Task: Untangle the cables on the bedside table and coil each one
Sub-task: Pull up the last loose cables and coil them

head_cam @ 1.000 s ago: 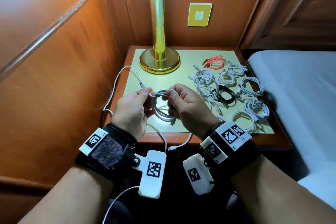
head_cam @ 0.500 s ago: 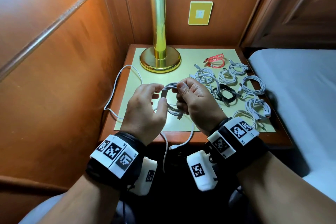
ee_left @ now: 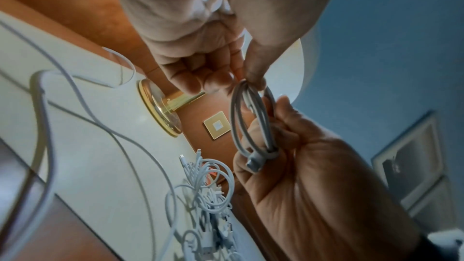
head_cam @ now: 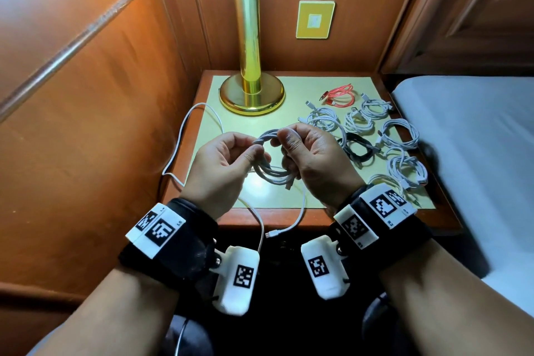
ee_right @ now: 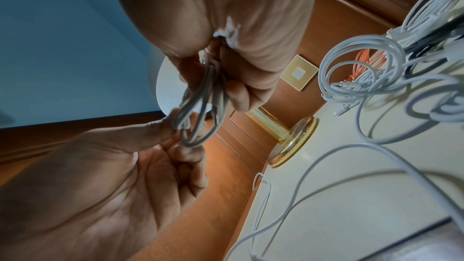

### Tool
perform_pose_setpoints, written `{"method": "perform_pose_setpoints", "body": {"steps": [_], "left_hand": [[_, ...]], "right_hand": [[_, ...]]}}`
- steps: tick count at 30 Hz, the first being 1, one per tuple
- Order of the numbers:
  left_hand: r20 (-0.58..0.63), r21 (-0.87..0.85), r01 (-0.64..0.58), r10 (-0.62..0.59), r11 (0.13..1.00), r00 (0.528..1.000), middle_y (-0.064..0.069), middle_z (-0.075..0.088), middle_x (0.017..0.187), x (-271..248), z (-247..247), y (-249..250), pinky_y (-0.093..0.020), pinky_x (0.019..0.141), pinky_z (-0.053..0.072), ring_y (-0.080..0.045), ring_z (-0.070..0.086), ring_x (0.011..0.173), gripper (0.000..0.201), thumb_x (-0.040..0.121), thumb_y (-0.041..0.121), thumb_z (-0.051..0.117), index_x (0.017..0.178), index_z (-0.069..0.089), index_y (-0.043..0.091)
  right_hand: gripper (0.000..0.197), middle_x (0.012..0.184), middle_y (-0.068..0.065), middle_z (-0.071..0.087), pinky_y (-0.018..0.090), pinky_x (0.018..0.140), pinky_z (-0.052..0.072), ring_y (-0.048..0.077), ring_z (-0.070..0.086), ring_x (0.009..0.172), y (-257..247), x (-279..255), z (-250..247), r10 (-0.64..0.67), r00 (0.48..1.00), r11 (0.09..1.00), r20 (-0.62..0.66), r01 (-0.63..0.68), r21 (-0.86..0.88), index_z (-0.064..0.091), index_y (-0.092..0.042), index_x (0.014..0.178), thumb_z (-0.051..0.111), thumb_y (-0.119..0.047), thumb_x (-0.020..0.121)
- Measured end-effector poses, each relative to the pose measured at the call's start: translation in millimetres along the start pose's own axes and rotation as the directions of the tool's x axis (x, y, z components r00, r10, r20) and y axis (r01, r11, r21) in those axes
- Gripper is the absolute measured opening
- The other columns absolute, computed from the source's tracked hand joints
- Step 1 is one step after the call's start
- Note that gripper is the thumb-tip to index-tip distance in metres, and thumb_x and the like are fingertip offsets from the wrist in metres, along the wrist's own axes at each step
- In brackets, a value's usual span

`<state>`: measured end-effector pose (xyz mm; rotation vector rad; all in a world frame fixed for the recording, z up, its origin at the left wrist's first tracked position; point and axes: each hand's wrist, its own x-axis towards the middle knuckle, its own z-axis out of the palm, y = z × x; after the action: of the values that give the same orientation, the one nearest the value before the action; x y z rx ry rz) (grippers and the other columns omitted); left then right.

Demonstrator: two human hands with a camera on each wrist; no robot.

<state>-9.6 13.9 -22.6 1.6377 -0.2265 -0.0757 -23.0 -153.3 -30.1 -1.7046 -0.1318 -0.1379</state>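
Observation:
A grey-white cable coil (head_cam: 271, 175) hangs in the air over the front of the bedside table (head_cam: 289, 218), held between both hands. My left hand (head_cam: 254, 150) pinches the coil's left side with thumb and fingers; in the left wrist view the left hand (ee_left: 226, 84) grips the coil (ee_left: 251, 124) at one end. My right hand (head_cam: 284, 141) has its fingers curled round the coil's right side, and the right wrist view shows the right hand (ee_right: 220, 90) wrapped on the strands of the coil (ee_right: 200, 102). A loose white cable (head_cam: 180, 139) trails over the table's left and front edges.
Several coiled white cables (head_cam: 326, 120), a black coil (head_cam: 357, 147) and a red coil (head_cam: 339, 95) lie on the table's right half. A brass lamp base (head_cam: 251, 95) stands at the back. A bed (head_cam: 476, 153) borders the right side, and wood panelling the left.
My left hand has brought the cable's tail in and turned over onto the coil's left side. Both hands and the coil have shifted a little farther over the table.

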Motion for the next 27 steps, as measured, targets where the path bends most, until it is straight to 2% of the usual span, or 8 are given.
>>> {"method": "perform_pose_setpoints", "body": {"steps": [5,9,12,16,19,22,25,27], "left_hand": [[-0.043,-0.100,0.115,-0.120,0.988,0.992,-0.006,0.077,0.086,-0.4,0.7,-6.8,-0.026,0.065,0.048,-0.005,0.064,0.065,0.011,0.094,0.010,0.065,0.102,0.065,0.004],[-0.132,-0.048,0.074,-0.080,0.996,0.988,-0.004,0.074,0.087,-2.1,1.5,-7.7,-0.014,0.062,0.050,0.001,0.067,0.070,0.011,0.092,0.008,0.067,0.102,0.067,0.005],[-0.124,-0.034,0.074,-0.078,0.997,0.989,-0.003,0.073,0.090,-1.0,-0.6,-4.0,-0.011,0.063,0.049,0.002,0.069,0.075,0.011,0.095,0.007,0.063,0.105,0.066,0.005],[-0.055,-0.133,0.105,-0.113,0.986,0.992,-0.005,0.070,0.081,-3.6,3.1,5.0,-0.008,0.056,0.044,0.002,0.064,0.063,0.009,0.099,0.004,0.055,0.101,0.063,0.005],[-0.022,-0.082,0.087,-0.089,0.993,0.996,-0.006,0.068,0.080,-3.9,1.1,11.5,-0.005,0.055,0.042,0.006,0.061,0.057,0.012,0.100,0.004,0.053,0.108,0.061,-0.001],[-0.007,-0.035,0.071,-0.071,0.997,0.997,-0.007,0.067,0.082,-3.3,-4.6,13.2,-0.005,0.057,0.042,0.007,0.059,0.058,0.012,0.100,0.005,0.053,0.108,0.061,0.000],[-0.016,-0.028,0.092,-0.092,0.995,0.996,-0.005,0.068,0.082,-3.4,-6.1,15.0,-0.005,0.056,0.042,0.007,0.059,0.059,0.010,0.101,0.009,0.052,0.104,0.061,0.005],[-0.055,-0.101,0.103,-0.109,0.990,0.992,-0.004,0.069,0.083,-1.3,-7.1,13.4,-0.007,0.055,0.042,0.005,0.059,0.061,0.010,0.101,0.010,0.052,0.102,0.061,0.006]], "right_hand": [[0.022,0.060,-0.010,0.051,0.026,0.051,0.045,0.009,0.051,0.057,0.3,-0.6,-1.0,-0.020,1.000,0.997,0.024,0.022,-0.077,0.064,-0.008,0.098,0.050,-0.025,0.103],[0.024,0.066,-0.001,0.055,0.023,0.055,0.045,0.011,0.054,0.061,4.0,-2.8,6.6,0.021,0.998,0.993,0.051,-0.015,-0.113,0.063,-0.003,0.103,0.050,-0.024,0.104],[0.022,0.067,0.001,0.057,0.020,0.055,0.044,0.011,0.055,0.061,3.3,-3.4,9.8,0.027,0.998,0.995,0.056,-0.021,-0.101,0.062,-0.005,0.102,0.048,-0.022,0.104],[0.018,0.062,-0.007,0.054,0.021,0.054,0.044,0.010,0.054,0.058,1.0,-1.2,8.4,0.014,1.000,0.999,0.003,-0.014,-0.034,0.063,-0.018,0.094,0.049,-0.021,0.104],[0.013,0.059,-0.002,0.060,0.028,0.052,0.046,0.013,0.058,0.057,-2.9,0.6,5.7,0.053,0.998,0.997,-0.019,-0.052,0.049,0.063,-0.014,0.096,0.054,-0.021,0.102],[0.007,0.066,0.002,0.063,0.032,0.052,0.049,0.014,0.067,0.060,-6.7,0.0,5.6,0.092,0.995,0.985,-0.028,-0.087,0.151,0.059,-0.010,0.100,0.059,-0.017,0.098],[0.020,0.074,0.005,0.066,0.031,0.052,0.053,0.017,0.071,0.067,-10.1,-1.2,6.0,0.123,0.992,0.974,-0.030,-0.115,0.193,0.056,-0.005,0.113,0.062,-0.013,0.096],[0.024,0.083,0.007,0.068,0.032,0.058,0.057,0.018,0.074,0.075,-10.8,-1.9,4.0,0.139,0.990,0.970,-0.004,-0.136,0.204,0.055,-0.006,0.116,0.064,-0.010,0.094]]}}
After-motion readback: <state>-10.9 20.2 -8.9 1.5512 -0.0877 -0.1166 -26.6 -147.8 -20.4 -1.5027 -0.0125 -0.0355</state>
